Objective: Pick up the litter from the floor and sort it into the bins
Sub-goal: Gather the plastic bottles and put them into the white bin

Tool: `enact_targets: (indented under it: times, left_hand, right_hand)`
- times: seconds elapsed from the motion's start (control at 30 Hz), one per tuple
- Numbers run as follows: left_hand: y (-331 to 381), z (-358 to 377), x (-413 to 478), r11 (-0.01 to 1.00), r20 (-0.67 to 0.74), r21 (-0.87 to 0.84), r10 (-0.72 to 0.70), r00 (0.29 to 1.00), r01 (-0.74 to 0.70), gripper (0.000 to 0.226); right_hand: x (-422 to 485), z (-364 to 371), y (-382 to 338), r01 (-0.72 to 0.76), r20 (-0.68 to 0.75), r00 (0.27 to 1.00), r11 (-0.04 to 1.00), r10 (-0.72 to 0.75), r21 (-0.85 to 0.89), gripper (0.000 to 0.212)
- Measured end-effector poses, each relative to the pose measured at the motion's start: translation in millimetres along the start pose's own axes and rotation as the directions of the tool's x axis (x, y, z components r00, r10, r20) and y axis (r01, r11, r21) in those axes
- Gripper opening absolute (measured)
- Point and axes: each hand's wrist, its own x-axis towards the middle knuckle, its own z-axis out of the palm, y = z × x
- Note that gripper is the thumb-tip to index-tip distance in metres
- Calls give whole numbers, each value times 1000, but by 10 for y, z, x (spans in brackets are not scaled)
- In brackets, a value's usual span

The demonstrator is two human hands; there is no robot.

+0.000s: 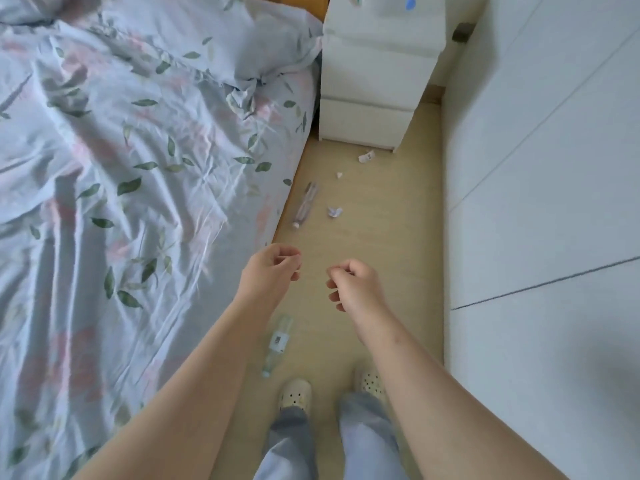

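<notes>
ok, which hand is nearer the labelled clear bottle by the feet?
Left. The left hand hangs roughly in line with the labelled clear bottle, on the bed side; the right hand is off toward the white wardrobe doors.

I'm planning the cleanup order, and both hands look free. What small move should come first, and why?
Probably lower the left hand to the nearest bottle: it lies beside the bed, just ahead of the feet. Both it and the right hand hold nothing, while the far bottle and paper scraps lie further off.
</notes>
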Motion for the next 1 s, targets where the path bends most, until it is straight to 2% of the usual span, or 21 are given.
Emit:
enact_targets:
  times: [0.27,0.57,0.7,0.77,0.87,1.0]
  left_hand:
    - [-1085,234,1179,975,-200,12,-216,956,223,12]
    - [-2877,760,1983,884,-256,192,-375,891,427,14]
    - [-3757,991,2326,821,-204,209,-494,845,531,13]
    - [-4167,1095,2489,809,-187,262,-492,850,526,23]
    - [-4646,1187,2693,749,-185,409,-491,852,521,50]
    - [-5182,1333,2920,628,-210,494,-585,784,601,77]
  right_hand:
    - [1444,451,617,-39,158,985,975,74,-217,19]
    - [2463,947,2092,-69,219,960,906,174,-418,20]
    - [2852,1113,2667,-71,213,960,892,184,-447,20]
    - [3079,1179,2922,-60,215,960,884,178,-463,21]
    - [3373,1243,3259,-38,229,959,878,167,-478,14]
    - [3611,1282,3625,-36,243,954,872,176,-489,16]
